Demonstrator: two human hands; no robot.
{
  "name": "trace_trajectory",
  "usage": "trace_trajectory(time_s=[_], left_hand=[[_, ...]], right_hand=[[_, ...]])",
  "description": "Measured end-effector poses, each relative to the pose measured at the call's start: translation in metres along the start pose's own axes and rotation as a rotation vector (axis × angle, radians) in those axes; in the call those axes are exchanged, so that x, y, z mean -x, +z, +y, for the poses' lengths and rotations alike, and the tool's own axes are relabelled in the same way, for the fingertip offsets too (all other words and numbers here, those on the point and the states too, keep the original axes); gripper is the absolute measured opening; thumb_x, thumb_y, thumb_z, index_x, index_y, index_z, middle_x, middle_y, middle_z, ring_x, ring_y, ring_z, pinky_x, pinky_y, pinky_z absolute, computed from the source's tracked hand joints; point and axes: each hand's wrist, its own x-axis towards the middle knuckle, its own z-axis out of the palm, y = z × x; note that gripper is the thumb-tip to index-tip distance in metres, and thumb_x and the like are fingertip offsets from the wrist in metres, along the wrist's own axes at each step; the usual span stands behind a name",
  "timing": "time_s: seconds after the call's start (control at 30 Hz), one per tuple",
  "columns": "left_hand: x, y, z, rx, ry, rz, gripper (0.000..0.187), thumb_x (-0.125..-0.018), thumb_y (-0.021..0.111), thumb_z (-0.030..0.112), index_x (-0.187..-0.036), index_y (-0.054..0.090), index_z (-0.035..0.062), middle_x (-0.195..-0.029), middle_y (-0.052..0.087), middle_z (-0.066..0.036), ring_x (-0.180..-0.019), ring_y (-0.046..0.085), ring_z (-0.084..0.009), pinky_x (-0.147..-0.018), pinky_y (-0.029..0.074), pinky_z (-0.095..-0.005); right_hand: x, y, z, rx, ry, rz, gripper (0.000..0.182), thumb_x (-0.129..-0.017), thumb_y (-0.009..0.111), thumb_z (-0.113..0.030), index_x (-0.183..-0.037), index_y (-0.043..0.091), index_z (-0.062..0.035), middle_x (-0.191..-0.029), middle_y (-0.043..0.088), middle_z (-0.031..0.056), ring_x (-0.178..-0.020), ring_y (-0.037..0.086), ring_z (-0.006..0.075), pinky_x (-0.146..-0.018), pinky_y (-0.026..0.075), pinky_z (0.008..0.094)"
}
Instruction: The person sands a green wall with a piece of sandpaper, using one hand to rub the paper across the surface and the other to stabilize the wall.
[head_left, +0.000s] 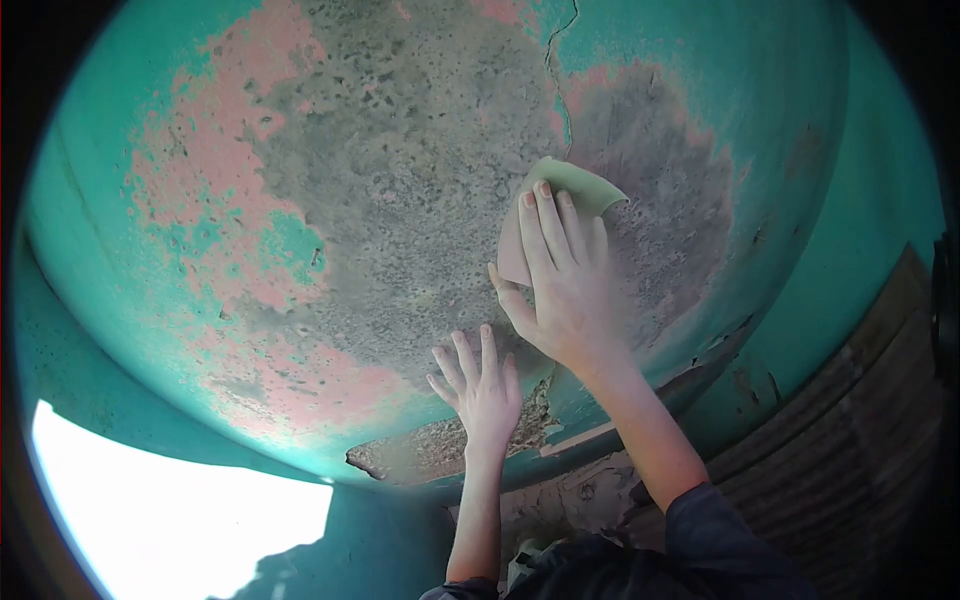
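Note:
My right hand [565, 270] presses a pale, slightly curled sheet of sandpaper [580, 185] against the wall, its fingers laid over the sheet and the thumb off to the left. The sheet's upper right corner lifts away from the surface. Lower and to the left, my left hand [483, 395] rests with spread fingers on the wall and holds nothing. Both hands look dusty. Around them the green wall [90, 210] has a large bare grey patch [400, 180], bordered by pink, worn paint [190, 170]. What lies under the sandpaper is hidden.
A crack [552, 65] runs down from the top of the wall. Below my hands, a broken strip of rough plaster [400, 455] shows along the lower edge. Bright light fills an opening [180, 510] at lower left. Dark ridged sheeting [830, 430] stands at right.

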Motion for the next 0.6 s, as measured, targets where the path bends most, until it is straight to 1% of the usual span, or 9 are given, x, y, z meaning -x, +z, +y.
trace_trajectory(time_s=[0.07, 0.13, 0.27, 0.33, 0.4, 0.47, 0.57, 0.6], left_hand=[[0.001, -0.003, 0.0, 0.037, 0.009, 0.009, 0.067, -0.101, 0.051, 0.039, -0.16, 0.029, 0.0172, -0.167, 0.011, -0.024, -0.152, -0.001, -0.053, -0.115, 0.005, -0.0721], [0.002, -0.003, -0.001, 0.046, 0.015, -0.004, 0.067, -0.101, 0.052, 0.038, -0.161, 0.029, 0.0177, -0.168, 0.01, -0.023, -0.152, -0.001, -0.0528, -0.115, 0.005, -0.0721], [0.003, -0.009, -0.005, 0.065, 0.057, -0.009, 0.069, -0.1, 0.055, 0.037, -0.161, 0.029, 0.0184, -0.168, 0.009, -0.022, -0.152, 0.0, -0.0521, -0.115, 0.005, -0.072], [0.005, -0.015, -0.005, 0.09, 0.068, -0.019, 0.069, -0.099, 0.056, 0.036, -0.16, 0.03, 0.0186, -0.168, 0.009, -0.022, -0.152, 0.0, -0.052, -0.115, 0.006, -0.072], [0.004, -0.019, -0.007, 0.112, 0.081, -0.025, 0.068, -0.099, 0.056, 0.035, -0.16, 0.03, 0.0188, -0.168, 0.009, -0.022, -0.152, 0.0, -0.0519, -0.115, 0.006, -0.072], [0.007, -0.021, -0.01, 0.142, 0.109, -0.018, 0.068, -0.099, 0.057, 0.034, -0.16, 0.031, 0.0196, -0.168, 0.009, -0.022, -0.152, 0.0, -0.0519, -0.115, 0.006, -0.0714], [0.009, -0.025, -0.02, 0.192, 0.134, -0.023, 0.068, -0.099, 0.057, 0.034, -0.16, 0.03, 0.0203, -0.168, 0.008, -0.023, -0.152, -0.001, -0.0516, -0.116, 0.006, -0.0705], [0.009, -0.028, -0.023, 0.19, 0.138, -0.025, 0.068, -0.099, 0.057, 0.034, -0.16, 0.03, 0.0203, -0.168, 0.008, -0.023, -0.152, -0.001, -0.0516, -0.116, 0.006, -0.0705]], right_hand=[[0.001, -0.003, -0.003, 0.002, 0.0, 0.007, 0.087, -0.084, 0.069, -0.033, -0.156, 0.032, 0.0, -0.163, 0.028, 0.0184, -0.149, 0.031, 0.0375, -0.116, 0.022, 0.065], [0.017, -0.004, -0.008, 0.06, -0.011, -0.027, 0.075, -0.089, 0.07, -0.03, -0.147, 0.042, 0.0076, -0.154, 0.04, 0.0259, -0.138, 0.043, 0.0439, -0.108, 0.037, 0.0567], [0.018, 0.002, -0.012, 0.089, 0.019, -0.038, 0.075, -0.089, 0.07, -0.032, -0.147, 0.042, 0.0068, -0.153, 0.041, 0.0257, -0.137, 0.044, 0.0443, -0.109, 0.036, 0.0576], [-0.013, -0.004, -0.011, 0.045, 0.04, 0.052, 0.084, -0.088, 0.068, -0.035, -0.156, 0.032, 0.0003, -0.162, 0.03, 0.0199, -0.147, 0.033, 0.039, -0.115, 0.024, 0.0639], [-0.015, -0.006, -0.015, 0.038, 0.05, 0.075, 0.084, -0.089, 0.067, -0.035, -0.156, 0.031, 0.0004, -0.161, 0.031, 0.0211, -0.147, 0.033, 0.0401, -0.115, 0.025, 0.0641], [0.01, 0.002, -0.02, 0.046, 0.103, -0.019, 0.084, -0.089, 0.067, -0.034, -0.156, 0.03, 0.0002, -0.161, 0.031, 0.0212, -0.147, 0.033, 0.0402, -0.114, 0.026, 0.0644], [0.059, 0.035, -0.021, 0.013, 0.155, -0.057, 0.083, -0.089, 0.067, -0.033, -0.156, 0.031, 0.0005, -0.161, 0.031, 0.0213, -0.147, 0.032, 0.0405, -0.114, 0.027, 0.0641], [0.053, 0.03, -0.023, 0.013, 0.159, -0.054, 0.083, -0.089, 0.067, -0.033, -0.156, 0.031, 0.0005, -0.161, 0.031, 0.0213, -0.147, 0.032, 0.0405, -0.114, 0.027, 0.0641]])
